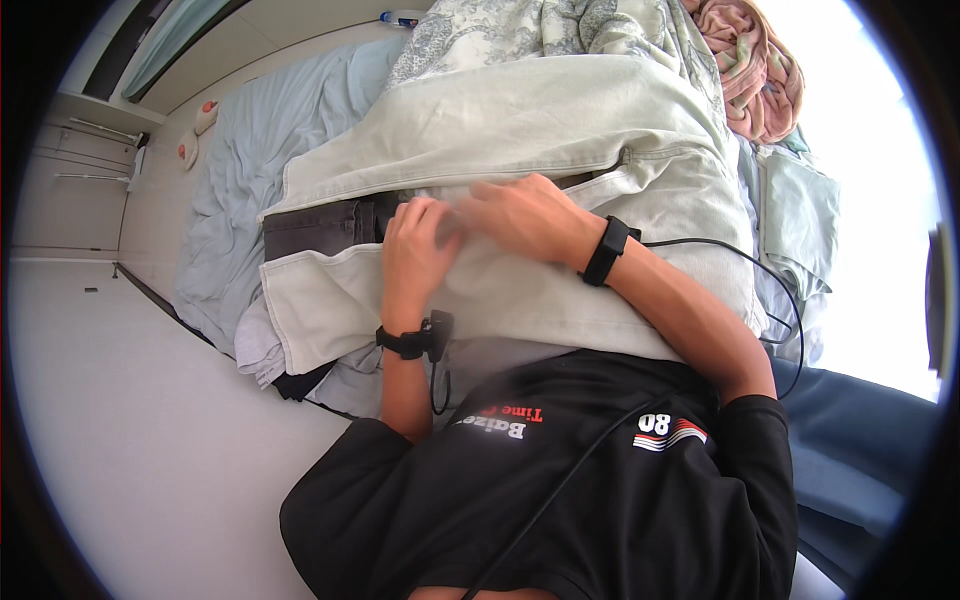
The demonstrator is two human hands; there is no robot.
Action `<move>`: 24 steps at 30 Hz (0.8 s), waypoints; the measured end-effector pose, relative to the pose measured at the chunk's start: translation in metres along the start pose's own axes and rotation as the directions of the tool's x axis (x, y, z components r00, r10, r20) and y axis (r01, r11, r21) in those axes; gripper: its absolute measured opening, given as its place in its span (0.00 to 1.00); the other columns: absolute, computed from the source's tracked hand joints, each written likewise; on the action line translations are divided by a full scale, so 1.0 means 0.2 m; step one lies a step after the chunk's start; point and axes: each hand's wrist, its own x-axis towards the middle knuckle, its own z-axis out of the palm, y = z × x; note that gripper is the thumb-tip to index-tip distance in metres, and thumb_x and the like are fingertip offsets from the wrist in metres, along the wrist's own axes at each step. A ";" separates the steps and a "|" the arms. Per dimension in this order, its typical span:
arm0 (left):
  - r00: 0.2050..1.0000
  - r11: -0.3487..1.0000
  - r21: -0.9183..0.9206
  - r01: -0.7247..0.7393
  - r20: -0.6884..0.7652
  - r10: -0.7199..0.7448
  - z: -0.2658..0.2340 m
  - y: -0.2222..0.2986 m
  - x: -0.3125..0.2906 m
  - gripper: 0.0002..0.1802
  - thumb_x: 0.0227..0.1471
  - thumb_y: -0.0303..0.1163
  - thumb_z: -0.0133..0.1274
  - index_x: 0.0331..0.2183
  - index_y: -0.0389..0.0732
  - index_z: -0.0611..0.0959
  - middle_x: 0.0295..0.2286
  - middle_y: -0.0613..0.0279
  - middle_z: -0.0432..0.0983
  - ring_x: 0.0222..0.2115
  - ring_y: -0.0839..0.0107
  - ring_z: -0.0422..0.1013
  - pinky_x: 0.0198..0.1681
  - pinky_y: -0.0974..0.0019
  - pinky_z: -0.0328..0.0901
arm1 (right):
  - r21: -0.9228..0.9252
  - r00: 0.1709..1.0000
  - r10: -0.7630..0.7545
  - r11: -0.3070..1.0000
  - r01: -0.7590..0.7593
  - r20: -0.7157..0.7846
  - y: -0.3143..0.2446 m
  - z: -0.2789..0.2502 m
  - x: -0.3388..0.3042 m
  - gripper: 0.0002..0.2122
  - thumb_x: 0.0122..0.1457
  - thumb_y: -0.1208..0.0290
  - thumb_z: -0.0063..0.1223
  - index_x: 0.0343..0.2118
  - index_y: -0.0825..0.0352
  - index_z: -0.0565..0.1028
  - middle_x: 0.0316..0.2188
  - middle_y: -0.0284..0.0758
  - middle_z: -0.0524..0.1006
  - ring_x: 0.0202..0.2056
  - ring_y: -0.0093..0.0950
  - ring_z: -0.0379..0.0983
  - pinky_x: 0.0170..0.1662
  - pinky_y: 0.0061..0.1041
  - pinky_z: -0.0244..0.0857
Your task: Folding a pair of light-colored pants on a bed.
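Light-blue bedding (290, 120) spreads across the left and middle, patterned grey-white bedding (480, 35) at the far side, crumpled pink blanket (750, 75) at far right, pale green cloth (800, 210) just below it along the right side. Slippers (187, 152) on the floor, far left; bottle (400, 18) at the far edge.

Both forearms reach away from the body, converging mid-scene over the garment. Left forearm runs nearly straight out; left hand (418, 245) back-up, fingers bent and pointing far, at the near edge of the gap between the trouser legs. Fingertips by the dark cloth; can't tell if it grips anything. Right forearm slants in from the right, elbow bent; right hand (530, 215) points left, fingers bent, motion-blurred, close beside the left hand. Its grip can't be made out either; fingertips smeared. Black wristbands (604, 250) on both wrists, black cable (795, 300) trailing from the right one.

Pale trousers (500, 110) lie spread flat, mid-scene, on top of the bedding, legs toward the left, upper part toward the right. Off-white with a greenish tint, visible seams, hems on the left; far leg broad and fairly smooth, near leg wavy along its upper edge, partly covered by the hands. Legs splayed, with dark grey cloth (310, 230) showing between them, folded edges near the left hand. Person wears a black T-shirt (570, 500), near side.
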 end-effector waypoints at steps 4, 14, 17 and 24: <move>1.000 1.000 -0.022 0.008 0.025 -0.008 0.00 0.01 0.00 0.15 0.43 0.28 0.68 0.35 0.40 0.81 0.34 0.61 0.76 0.39 0.57 0.73 0.42 0.56 0.68 | -0.017 0.999 -0.048 0.999 0.048 0.009 0.01 0.00 0.00 0.04 0.60 0.71 0.53 0.37 0.62 0.76 0.32 0.34 0.78 0.29 0.34 0.80 0.28 0.34 0.71; 0.999 1.000 -0.011 -0.008 0.035 0.008 -0.02 0.03 0.01 0.11 0.40 0.26 0.62 0.27 0.39 0.75 0.27 0.61 0.72 0.33 0.57 0.70 0.37 0.55 0.64 | -0.056 1.000 -0.016 0.998 0.017 0.011 0.01 -0.02 0.01 0.04 0.60 0.71 0.54 0.37 0.62 0.75 0.32 0.34 0.78 0.29 0.34 0.80 0.28 0.34 0.71; 0.999 1.000 0.025 -0.017 0.038 0.016 -0.03 0.03 0.01 0.11 0.39 0.28 0.62 0.26 0.40 0.76 0.26 0.62 0.71 0.32 0.58 0.70 0.36 0.57 0.63 | -0.076 1.000 -0.024 0.997 0.024 -0.004 0.01 -0.02 0.01 0.04 0.60 0.70 0.54 0.37 0.61 0.75 0.32 0.34 0.78 0.29 0.34 0.80 0.28 0.34 0.71; 0.998 0.998 0.063 0.012 0.061 -0.016 -0.05 0.03 0.01 0.12 0.39 0.31 0.67 0.25 0.43 0.79 0.25 0.66 0.73 0.32 0.62 0.70 0.37 0.58 0.60 | -0.113 0.968 -0.235 0.968 0.224 -0.093 0.02 0.06 0.05 0.05 0.56 0.69 0.55 0.36 0.58 0.76 0.31 0.31 0.75 0.28 0.32 0.79 0.28 0.31 0.71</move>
